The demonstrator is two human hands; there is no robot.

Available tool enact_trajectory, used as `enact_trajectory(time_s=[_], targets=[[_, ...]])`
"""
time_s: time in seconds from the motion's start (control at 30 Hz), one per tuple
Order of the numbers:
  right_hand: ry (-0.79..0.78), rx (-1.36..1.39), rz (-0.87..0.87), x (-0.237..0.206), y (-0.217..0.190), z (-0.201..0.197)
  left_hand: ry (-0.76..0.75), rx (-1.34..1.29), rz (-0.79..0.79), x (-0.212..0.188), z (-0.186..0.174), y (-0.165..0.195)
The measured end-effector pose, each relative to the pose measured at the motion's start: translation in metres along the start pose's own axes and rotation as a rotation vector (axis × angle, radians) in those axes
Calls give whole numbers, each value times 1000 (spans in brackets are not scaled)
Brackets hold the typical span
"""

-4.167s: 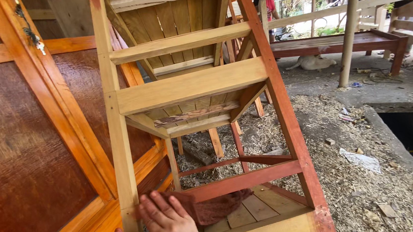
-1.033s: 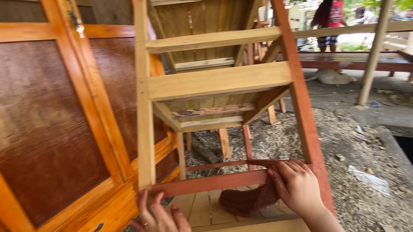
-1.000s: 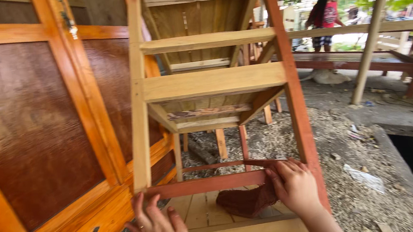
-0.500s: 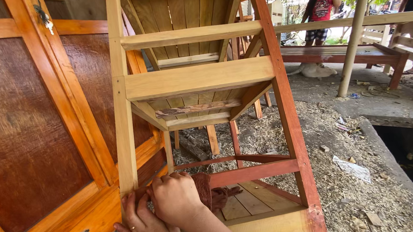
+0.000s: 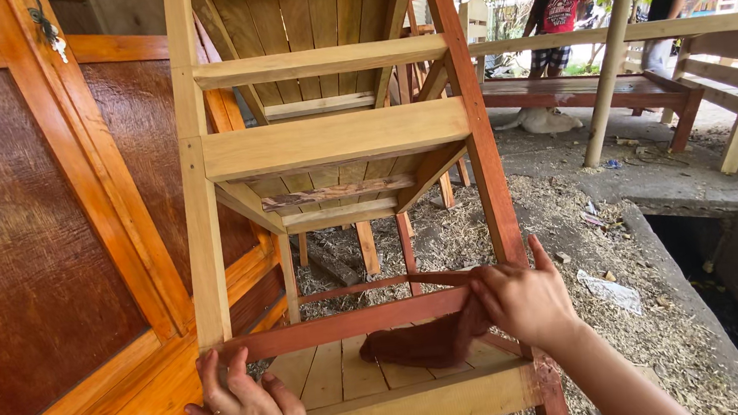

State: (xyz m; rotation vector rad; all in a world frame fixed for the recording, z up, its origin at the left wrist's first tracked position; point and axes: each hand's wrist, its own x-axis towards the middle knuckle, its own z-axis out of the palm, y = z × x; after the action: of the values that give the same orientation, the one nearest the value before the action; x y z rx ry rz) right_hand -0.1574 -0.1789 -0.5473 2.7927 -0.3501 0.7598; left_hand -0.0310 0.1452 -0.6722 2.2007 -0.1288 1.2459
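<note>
Currently the right hand (image 5: 526, 299) grasps a dark red rag (image 5: 421, 343), pressed against the red rail (image 5: 343, 323) of the wooden frame (image 5: 327, 140). Left hand (image 5: 249, 412) rests fingers spread on the frame's near left post, holding nothing. Cabinet (image 5: 52, 244) at left.

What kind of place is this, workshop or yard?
Most likely an open-air furniture workshop yard. An unfinished wooden chair frame is being wiped with a stained rag held in the right hand, wood shavings cover the ground, and a varnished cabinet stands alongside.
</note>
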Motion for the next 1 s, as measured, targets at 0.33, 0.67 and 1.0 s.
enact_trajectory(time_s=[0.33,0.67,1.0], targets=[[603,156,0,-26,-33,19,-14,-1,12,0,-1,1],[371,1021,721,-95,-45,36,75,-76,190,-13,-2,-4],[423,2351,463,-90,-59,-61,-430,-182,397,-48,-25,121]])
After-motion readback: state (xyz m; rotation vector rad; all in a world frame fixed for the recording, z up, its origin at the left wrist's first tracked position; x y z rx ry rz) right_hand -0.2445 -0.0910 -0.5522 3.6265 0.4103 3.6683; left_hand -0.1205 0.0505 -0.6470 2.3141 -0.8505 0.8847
